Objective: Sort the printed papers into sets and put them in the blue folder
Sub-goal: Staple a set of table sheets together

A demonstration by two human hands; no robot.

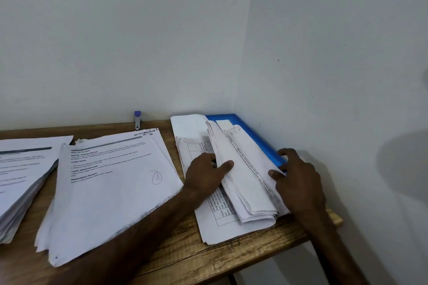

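The blue folder [256, 137] lies open in the far right corner of the desk [185, 254], its right edge against the wall. Only its blue border shows, past the papers lying on it. Those papers are a set of printed sheets with tables [214, 222], spread flat. On top of them an upper bundle [243, 169] is lifted along its left edge and curls over towards the right, with a handwritten circled mark near its far end.

The left hand [206, 176] holds this bundle at the lifted edge: its fingers are tucked beneath the sheets and the thumb presses on top. The right hand [298, 180] lies palm down on the bundle's right side, fingers spread. The thumb touches the paper and the other fingers reach onto the folder's blue border.

Just left of the folder, a second stack of printed papers [108, 192] lies fanned on the desk. Its top page carries headed text and a circled pen mark. A third, thicker stack [20, 180] sits at the left edge of the view. Behind the middle stack, against the wall, stands a small white item with a purple cap [137, 120].
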